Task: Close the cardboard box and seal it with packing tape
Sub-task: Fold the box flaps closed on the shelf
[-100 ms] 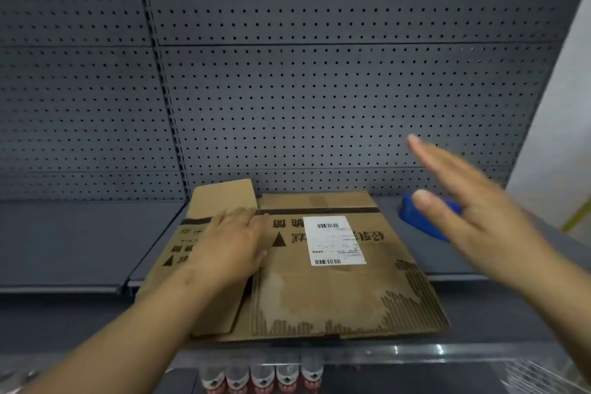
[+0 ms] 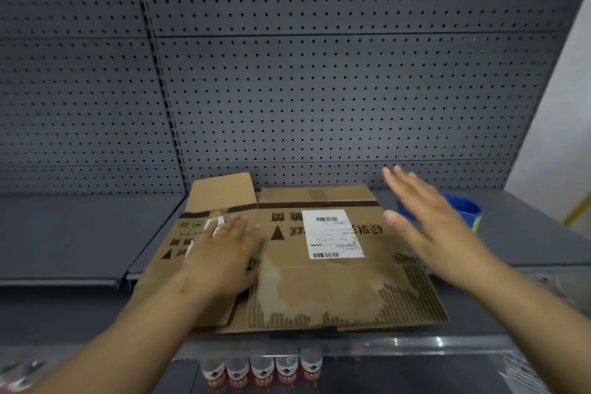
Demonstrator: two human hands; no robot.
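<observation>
Two hands in view, both mine. Left hand (image 2: 224,253) lies flat on the cardboard box (image 2: 319,285), palm down, fingers straight and pressing the left part of the top face; it grasps nothing. Right hand (image 2: 438,230) is raised above the box's right edge, fingers extended and together, thumb out, holding nothing and not touching the cardboard. Its outline is blurred.

Box sits on the grey shelf (image 2: 64,233), close against the perforated back panel (image 2: 319,89). One small flap (image 2: 220,192) at the far left corner stands up; the rest of the top lies flat. White shipping label (image 2: 332,233) with barcodes is stuck on the top, between my two hands. Printed black characters and triangles run across the cardboard, upside down from my position.

Blue roll-shaped object (image 2: 463,209) rests on the shelf just right of the box, partly hidden behind my right hand; I cannot tell whether it is the tape. Row of bottles (image 2: 262,371) with red-and-white labels stands on the level below.
</observation>
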